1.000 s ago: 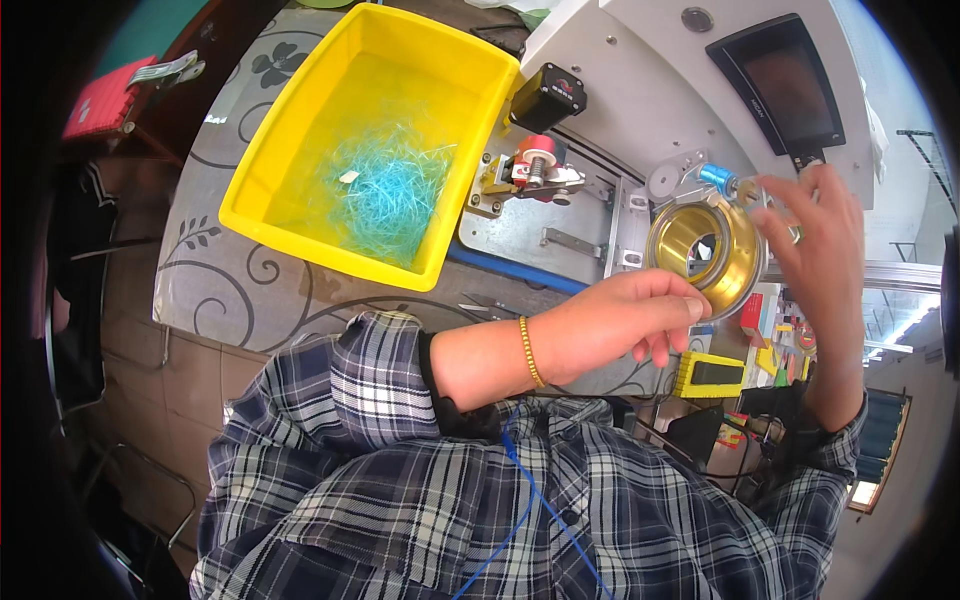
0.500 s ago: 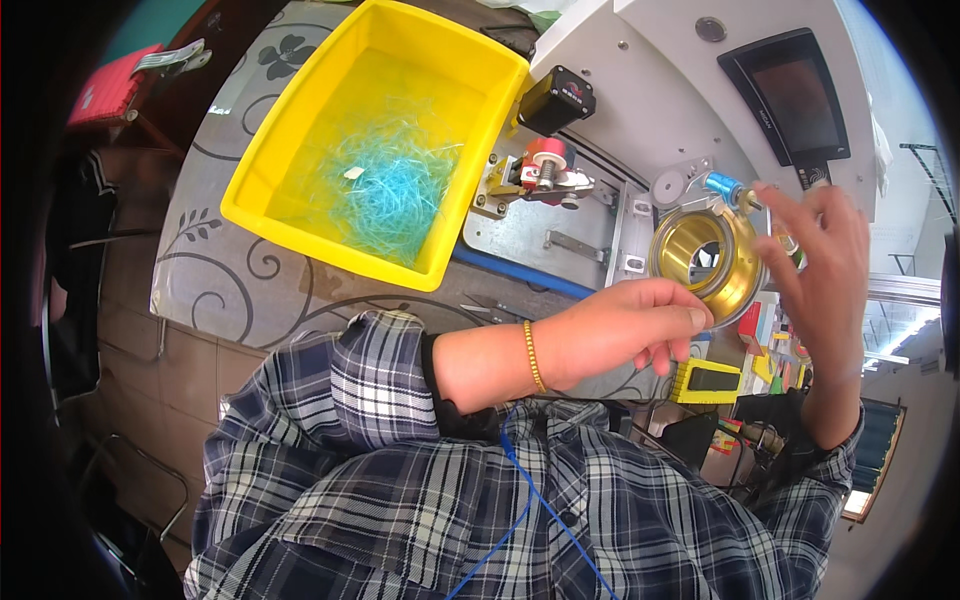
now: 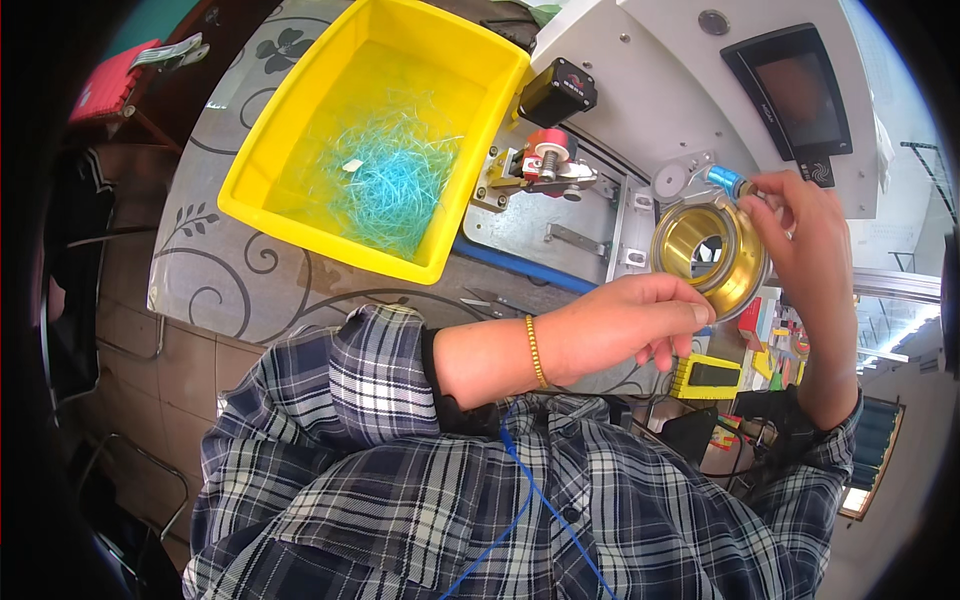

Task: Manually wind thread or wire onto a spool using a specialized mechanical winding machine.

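Observation:
A flanged gold metal ring [image 3: 738, 292] with a wide round hole sits upright at the right of the machine. My left hand [image 3: 640, 318] reaches across from the left, with thumb and forefinger pinched together against the ring's near edge. Whatever lies between those fingertips is too small or hidden to make out. Just beyond the ring is a shiny blue cylinder [image 3: 724, 180] with a metallic end. My right hand [image 3: 800, 222] comes from the right, and its thumb and fingers close on that metallic end.
A yellow bin [image 3: 262, 200] holding a tangle of light blue strands [image 3: 395, 190] stands at the left. Beside it are the machine's black motor [image 3: 558, 95], a red-and-white roller [image 3: 548, 150] and a dark screen [image 3: 795, 100]. Scissors [image 3: 488, 302] lie near my left forearm.
My right hand has moved in to the left, its fingers going from spread above the cylinder's end to closed on it. My left hand stays at the ring's edge.

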Motion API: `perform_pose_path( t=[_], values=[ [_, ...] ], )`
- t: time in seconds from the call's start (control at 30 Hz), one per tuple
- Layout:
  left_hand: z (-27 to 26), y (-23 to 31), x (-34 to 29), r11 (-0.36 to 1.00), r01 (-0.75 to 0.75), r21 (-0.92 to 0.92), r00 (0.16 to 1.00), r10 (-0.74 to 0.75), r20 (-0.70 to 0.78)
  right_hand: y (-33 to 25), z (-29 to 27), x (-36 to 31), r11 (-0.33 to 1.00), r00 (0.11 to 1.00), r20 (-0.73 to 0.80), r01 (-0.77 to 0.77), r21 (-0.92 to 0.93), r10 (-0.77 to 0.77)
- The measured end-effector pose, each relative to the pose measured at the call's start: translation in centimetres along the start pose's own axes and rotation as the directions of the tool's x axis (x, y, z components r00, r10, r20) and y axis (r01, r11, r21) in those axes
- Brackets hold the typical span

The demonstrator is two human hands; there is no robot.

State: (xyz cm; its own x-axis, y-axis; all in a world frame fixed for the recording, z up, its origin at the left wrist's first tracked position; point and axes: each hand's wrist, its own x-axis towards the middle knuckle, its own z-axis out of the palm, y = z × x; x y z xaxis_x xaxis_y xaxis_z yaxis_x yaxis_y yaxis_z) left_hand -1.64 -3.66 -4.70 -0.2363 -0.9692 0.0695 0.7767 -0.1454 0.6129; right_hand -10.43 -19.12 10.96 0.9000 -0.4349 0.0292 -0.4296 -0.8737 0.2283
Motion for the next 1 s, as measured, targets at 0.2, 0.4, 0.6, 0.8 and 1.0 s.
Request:
perform_pose_path(
  t=[0.2, 0.4, 0.6, 0.8, 1.0],
  values=[
    [0.2, 0.1, 0.1, 1.0, 0.011, -0.008, 1.0, -0.011, 0.0, -1.4, 0.3, 0.0, 0.973, 0.934, -0.286, 0.177, -0.149, -0.213],
    [0.0, 0.1, 0.0, 1.0, 0.012, -0.006, 1.0, -0.012, 0.001, 0.2, 0.6, -0.1, 0.983, 0.994, -0.08, 0.062, -0.171, -0.077],
    [0.2, 0.1, -0.1, 1.0, 0.015, 0.0, 1.0, -0.015, 0.0, -0.7, 0.5, -0.2, 0.988, 0.979, -0.155, 0.115, -0.104, -0.13],
    [0.2, 0.0, 0.0, 1.0, 0.01, 0.016, 1.0, -0.01, -0.002, -1.3, 0.4, -0.4, 0.985, 0.955, -0.249, 0.141, -0.1, -0.162],
    [0.2, 0.1, -0.1, 1.0, 0.014, 0.013, 1.0, -0.014, 0.005, -0.9, 0.2, -0.3, 0.98, 0.974, -0.182, 0.105, -0.166, -0.135]
  ],
)
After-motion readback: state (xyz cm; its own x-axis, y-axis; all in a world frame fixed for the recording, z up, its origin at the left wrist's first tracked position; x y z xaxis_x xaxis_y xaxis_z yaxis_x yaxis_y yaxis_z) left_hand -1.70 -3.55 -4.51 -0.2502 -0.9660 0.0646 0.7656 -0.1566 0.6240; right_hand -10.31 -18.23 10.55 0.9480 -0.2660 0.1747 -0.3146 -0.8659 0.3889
